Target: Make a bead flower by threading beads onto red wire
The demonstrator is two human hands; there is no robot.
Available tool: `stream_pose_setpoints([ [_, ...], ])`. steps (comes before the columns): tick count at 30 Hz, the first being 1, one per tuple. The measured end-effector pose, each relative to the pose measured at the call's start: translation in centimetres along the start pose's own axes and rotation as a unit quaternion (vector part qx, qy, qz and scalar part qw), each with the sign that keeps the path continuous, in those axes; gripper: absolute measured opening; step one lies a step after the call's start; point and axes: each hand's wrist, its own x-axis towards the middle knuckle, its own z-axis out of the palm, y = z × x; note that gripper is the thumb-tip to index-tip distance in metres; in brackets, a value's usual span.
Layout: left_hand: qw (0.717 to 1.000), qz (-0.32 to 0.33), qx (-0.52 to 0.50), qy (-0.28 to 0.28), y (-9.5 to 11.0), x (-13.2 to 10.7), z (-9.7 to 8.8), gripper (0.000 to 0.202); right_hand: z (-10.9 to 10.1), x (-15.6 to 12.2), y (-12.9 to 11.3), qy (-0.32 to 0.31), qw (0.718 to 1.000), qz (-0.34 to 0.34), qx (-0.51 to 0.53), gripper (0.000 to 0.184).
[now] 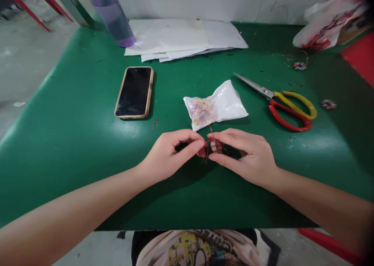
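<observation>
Both of my hands meet over the middle of the green table (73,141). My right hand (248,156) pinches a small cluster of pale beads strung on red cord (215,146). My left hand (172,153) pinches the red cord at the cluster's left side, thumb and forefinger pressed together. Loose cord ends stick up and down from the cluster. Just beyond my fingers lies a clear plastic bag of pastel beads (214,106).
A phone (134,91) in a tan case lies face up at the left. Scissors (280,102) with yellow and red handles lie at the right. White papers (181,38) and a purple bottle (112,14) stand at the back. Small bead pieces (300,66) and a patterned bag (327,24) sit far right.
</observation>
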Motion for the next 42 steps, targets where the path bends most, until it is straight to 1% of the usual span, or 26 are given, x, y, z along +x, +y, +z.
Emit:
stream_pose_setpoints([
  [2,0.999,-0.008,-0.038,-0.018,-0.10,0.12,-0.04,0.015,0.09,-0.02,0.04,0.001,1.000,-0.008,0.002,0.027],
  [8,0.994,-0.032,-0.102,-0.031,-0.46,0.24,-0.06,0.010,0.15,-0.06,0.09,-0.020,0.998,-0.055,-0.003,0.029],
  [11,0.993,-0.035,-0.108,-0.041,-0.49,0.26,-0.15,0.010,0.05,-0.01,-0.03,-0.022,0.996,-0.082,-0.024,0.029],
  [15,0.993,-0.045,-0.095,-0.061,-0.47,0.24,-0.22,0.013,0.01,0.00,-0.02,-0.024,0.990,-0.124,-0.062,0.031],
  [18,0.992,-0.049,-0.083,-0.076,-0.44,0.25,-0.19,0.014,0.15,-0.12,0.22,-0.027,0.986,-0.143,-0.079,0.033],
  [26,0.994,-0.052,-0.045,-0.082,-0.10,0.36,-0.18,0.017,0.37,-0.35,0.77,-0.058,0.986,-0.141,-0.068,0.035],
  [30,0.994,-0.053,-0.030,-0.090,0.17,0.40,-0.25,0.015,0.29,-0.30,0.73,-0.063,0.986,-0.142,-0.059,0.034],
  [35,0.997,-0.021,-0.012,-0.075,0.06,0.41,-0.21,0.010,0.32,-0.34,0.54,-0.048,0.993,-0.106,-0.027,0.032],
  [39,0.998,0.000,0.012,-0.064,-0.14,0.32,-0.09,0.011,0.36,-0.32,0.46,-0.046,0.991,-0.122,-0.043,0.033],
  [42,0.997,0.028,0.063,-0.040,-0.32,0.16,0.10,0.012,0.43,-0.30,0.45,-0.042,0.989,-0.131,-0.058,0.033],
])
